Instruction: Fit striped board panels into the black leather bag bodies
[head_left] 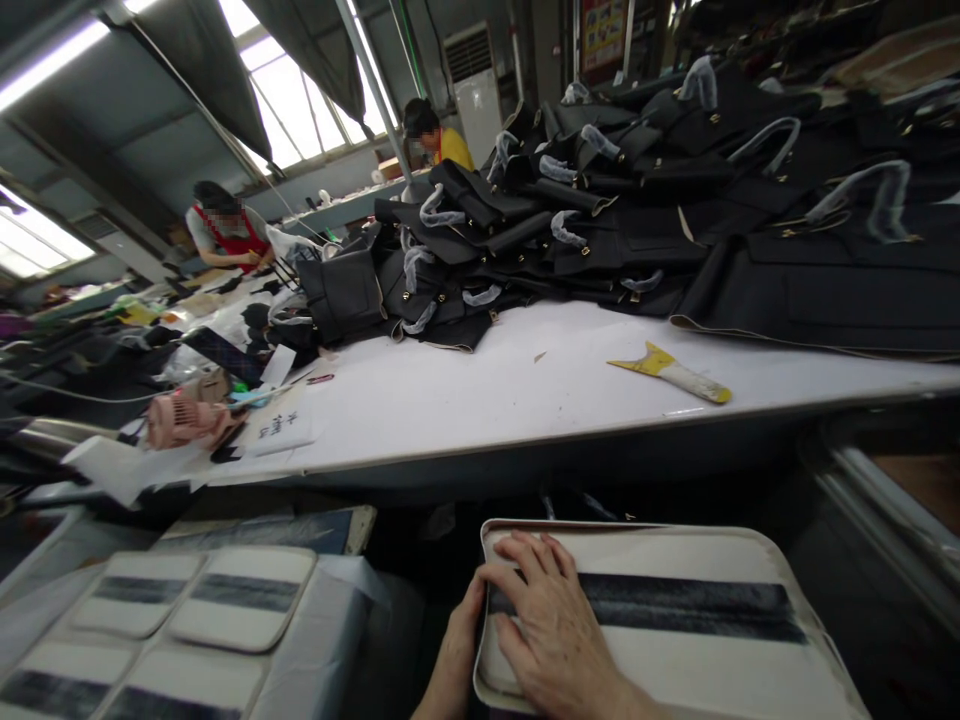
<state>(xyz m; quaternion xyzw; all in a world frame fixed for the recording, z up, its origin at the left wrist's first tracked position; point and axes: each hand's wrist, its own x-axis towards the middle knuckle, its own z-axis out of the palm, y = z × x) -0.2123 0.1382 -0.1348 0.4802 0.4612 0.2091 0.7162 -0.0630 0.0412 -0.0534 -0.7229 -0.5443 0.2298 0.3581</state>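
Note:
A cream panel (697,668) with rounded corners, a raised edge and a dark strip across it lies in front of me at the lower right. My right hand (559,630) rests on its left end, palm down, with fingers bent and apart over the strip. At the panel's left edge is my left hand (456,645), gripping that edge; part of its fingers is hidden behind the right hand. Several smaller cream panels (244,598) with similar dark strips lie on a pale covered stack at the lower left.
Beyond my hands runs a white worktable (450,400). A yellow-ended scraper (675,375) lies near its front edge. Black bags (637,200) with wrapped handles are heaped behind. A pink fan (180,420) stands left. Two people (229,230) work farther back.

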